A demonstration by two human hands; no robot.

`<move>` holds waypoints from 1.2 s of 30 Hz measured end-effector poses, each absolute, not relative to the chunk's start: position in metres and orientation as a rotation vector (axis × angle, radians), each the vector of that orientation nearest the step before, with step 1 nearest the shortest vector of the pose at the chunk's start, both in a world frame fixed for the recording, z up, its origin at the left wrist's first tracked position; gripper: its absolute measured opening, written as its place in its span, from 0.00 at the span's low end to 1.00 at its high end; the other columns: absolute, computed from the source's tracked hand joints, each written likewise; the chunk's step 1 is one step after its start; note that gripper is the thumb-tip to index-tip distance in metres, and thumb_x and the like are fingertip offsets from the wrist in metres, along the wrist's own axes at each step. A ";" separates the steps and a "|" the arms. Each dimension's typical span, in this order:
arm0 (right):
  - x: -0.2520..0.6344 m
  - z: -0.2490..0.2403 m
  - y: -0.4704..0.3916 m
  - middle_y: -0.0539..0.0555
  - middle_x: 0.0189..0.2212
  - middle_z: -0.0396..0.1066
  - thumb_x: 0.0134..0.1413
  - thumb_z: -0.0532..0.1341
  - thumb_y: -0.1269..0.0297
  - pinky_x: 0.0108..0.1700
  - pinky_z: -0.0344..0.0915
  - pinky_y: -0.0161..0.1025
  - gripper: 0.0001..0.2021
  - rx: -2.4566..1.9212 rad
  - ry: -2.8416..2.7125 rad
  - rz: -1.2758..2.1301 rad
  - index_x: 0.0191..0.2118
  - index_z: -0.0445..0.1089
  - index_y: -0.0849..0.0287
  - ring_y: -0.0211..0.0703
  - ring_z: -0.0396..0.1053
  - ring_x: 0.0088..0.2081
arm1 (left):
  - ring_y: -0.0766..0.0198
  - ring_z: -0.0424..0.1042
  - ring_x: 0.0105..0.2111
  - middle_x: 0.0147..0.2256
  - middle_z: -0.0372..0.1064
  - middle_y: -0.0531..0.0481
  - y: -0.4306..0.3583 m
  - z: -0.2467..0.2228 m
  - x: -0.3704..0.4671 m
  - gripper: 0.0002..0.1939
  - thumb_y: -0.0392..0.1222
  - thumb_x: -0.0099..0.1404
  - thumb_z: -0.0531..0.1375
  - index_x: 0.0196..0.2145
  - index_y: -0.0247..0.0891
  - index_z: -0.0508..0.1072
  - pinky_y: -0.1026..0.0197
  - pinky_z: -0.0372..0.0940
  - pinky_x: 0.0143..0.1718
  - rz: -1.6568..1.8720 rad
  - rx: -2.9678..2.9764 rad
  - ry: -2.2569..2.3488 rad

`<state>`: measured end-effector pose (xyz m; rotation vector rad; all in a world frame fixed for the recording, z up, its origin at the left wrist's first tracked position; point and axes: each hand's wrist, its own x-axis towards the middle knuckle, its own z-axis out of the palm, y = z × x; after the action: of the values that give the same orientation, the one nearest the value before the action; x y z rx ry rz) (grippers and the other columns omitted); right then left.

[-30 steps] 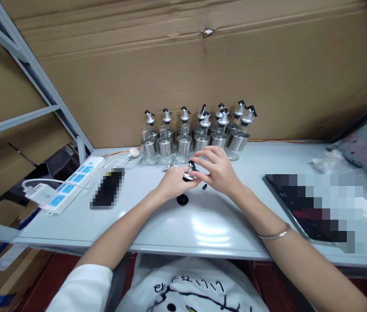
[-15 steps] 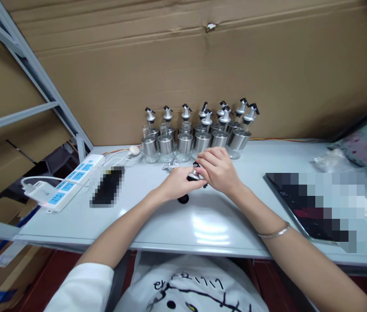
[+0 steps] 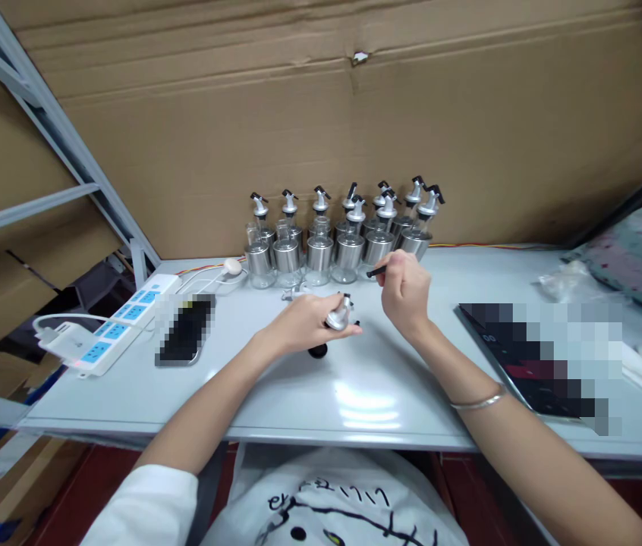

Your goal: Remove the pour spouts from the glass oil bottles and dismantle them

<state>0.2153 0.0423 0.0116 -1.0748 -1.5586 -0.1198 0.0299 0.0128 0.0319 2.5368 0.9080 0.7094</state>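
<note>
My left hand (image 3: 303,322) is closed around a silver pour spout (image 3: 339,315), its head sticking out past the thumb. My right hand (image 3: 406,292), raised to the right and apart from the spout, pinches a small black lever-like piece (image 3: 376,271). Below my left hand a round black part (image 3: 317,351) lies on the table. Behind both hands stand several glass bottles with metal sleeves (image 3: 319,254). Most carry silver spouts with black tips, while three at the front left have bare necks. Small whitish pieces (image 3: 297,291) lie in front of the bottles, partly hidden.
A white power strip (image 3: 127,322) with a plugged-in charger and cables runs along the left side, beside a phone (image 3: 187,330). At the right lie a dark tablet-like device (image 3: 517,364) and a clear plastic bag (image 3: 568,282). A cardboard wall (image 3: 298,136) closes off the back.
My right hand has moved away from the spout, up and to the right, with the black piece now showing in its fingers. The left hand still holds the spout, now turned more into view.
</note>
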 end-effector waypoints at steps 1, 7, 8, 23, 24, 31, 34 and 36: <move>0.218 0.011 0.046 0.52 0.17 0.60 0.65 0.37 0.51 0.33 0.56 0.41 0.25 -1.126 -1.604 -0.129 0.20 0.54 0.55 0.42 0.60 0.24 | 0.66 0.66 0.24 0.24 0.67 0.53 0.014 0.033 0.027 0.16 0.54 0.60 0.59 0.28 0.38 0.65 0.65 0.57 0.28 0.770 2.535 0.941; 0.227 -0.001 0.066 0.51 0.19 0.66 0.60 0.51 0.62 0.29 0.52 0.37 0.15 -1.614 -1.900 0.128 0.21 0.58 0.56 0.42 0.63 0.24 | 0.66 0.63 0.22 0.20 0.63 0.53 0.031 0.029 0.007 0.19 0.57 0.59 0.57 0.25 0.37 0.67 0.64 0.55 0.28 0.923 2.611 1.212; 0.228 -0.003 0.067 0.52 0.21 0.68 0.58 0.53 0.64 0.30 0.52 0.37 0.13 -1.649 -1.915 0.166 0.23 0.61 0.57 0.43 0.64 0.25 | 0.66 0.63 0.22 0.20 0.63 0.53 0.033 0.028 0.005 0.19 0.57 0.60 0.56 0.25 0.37 0.67 0.64 0.55 0.27 0.922 2.612 1.234; 0.234 -0.003 0.066 0.54 0.29 0.76 0.46 0.57 0.80 0.36 0.62 0.33 0.11 -1.602 -2.170 0.249 0.31 0.74 0.62 0.42 0.72 0.32 | 0.64 0.62 0.21 0.19 0.62 0.53 0.035 0.021 0.007 0.19 0.56 0.61 0.56 0.23 0.38 0.62 0.63 0.55 0.27 0.871 2.854 1.230; 0.235 -0.004 0.066 0.55 0.30 0.76 0.47 0.56 0.79 0.36 0.62 0.33 0.11 -1.620 -2.179 0.227 0.33 0.75 0.62 0.42 0.72 0.34 | 0.65 0.62 0.21 0.19 0.61 0.54 0.035 0.020 0.007 0.20 0.56 0.61 0.56 0.22 0.38 0.61 0.63 0.54 0.27 0.887 2.860 1.234; 0.246 -0.007 0.072 0.58 0.36 0.77 0.48 0.53 0.78 0.41 0.62 0.35 0.15 -1.802 -2.247 0.212 0.34 0.77 0.63 0.47 0.73 0.39 | 0.66 0.60 0.20 0.18 0.60 0.55 0.036 0.019 0.008 0.20 0.55 0.62 0.56 0.22 0.38 0.60 0.63 0.54 0.26 0.902 2.887 1.222; 0.244 -0.008 0.072 0.59 0.39 0.77 0.48 0.53 0.79 0.44 0.63 0.34 0.16 -1.781 -2.292 0.296 0.36 0.77 0.64 0.47 0.73 0.42 | 0.66 0.61 0.20 0.19 0.61 0.55 0.035 0.018 0.008 0.19 0.55 0.62 0.56 0.23 0.38 0.61 0.63 0.55 0.27 0.896 2.887 1.223; 0.239 -0.008 0.071 0.59 0.42 0.76 0.50 0.52 0.79 0.46 0.62 0.34 0.17 -1.759 -2.302 0.318 0.39 0.77 0.65 0.47 0.72 0.44 | 0.66 0.61 0.21 0.19 0.61 0.54 0.036 0.018 0.007 0.19 0.55 0.62 0.56 0.24 0.38 0.62 0.63 0.55 0.27 0.892 2.882 1.225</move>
<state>0.2392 0.0710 -0.0083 -1.7594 -2.3017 0.3182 0.0075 0.0355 0.0180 2.8822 1.2247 0.8923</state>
